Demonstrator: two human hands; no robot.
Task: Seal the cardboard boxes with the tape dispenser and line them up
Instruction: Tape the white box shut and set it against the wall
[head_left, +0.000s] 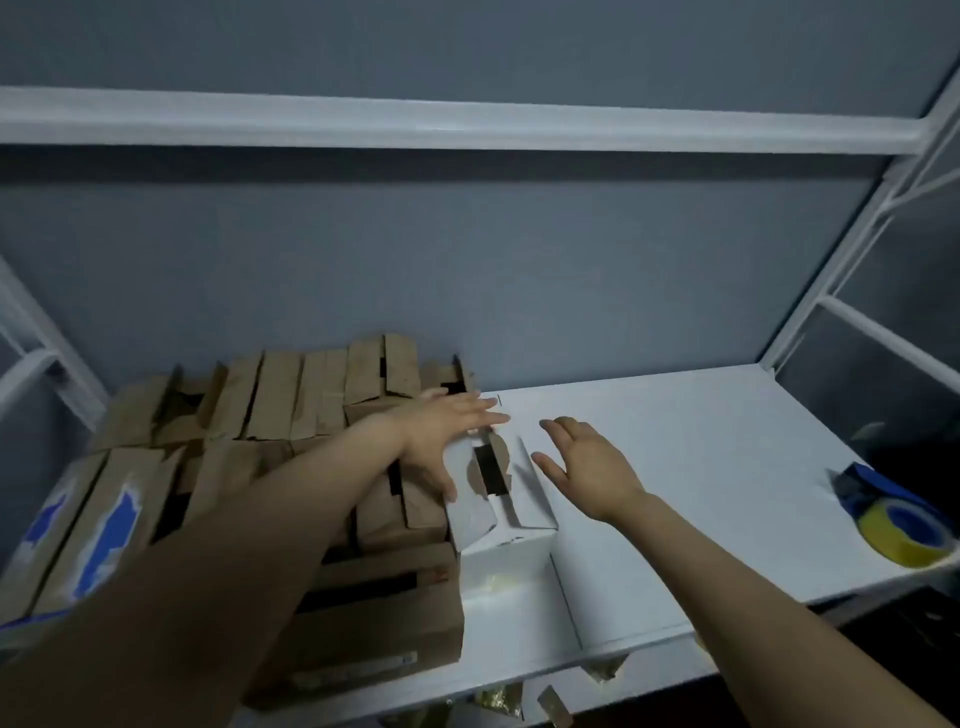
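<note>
White box (519, 525) sits mid-way along the shelf (701, 467), top flaps unsealed, just beside the brown boxes (291, 400). Left hand (441, 436) rests on its top, fingers straight, probably to steady it. Right hand (592, 473) hovers beside it, fingers apart, holding nothing. Tape dispenser (898, 519) lies well apart at the shelf's right edge

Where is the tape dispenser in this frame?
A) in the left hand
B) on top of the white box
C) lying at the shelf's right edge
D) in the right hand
C: the tape dispenser lies on the shelf, untouched, well right of the left hand and right hand.
</note>
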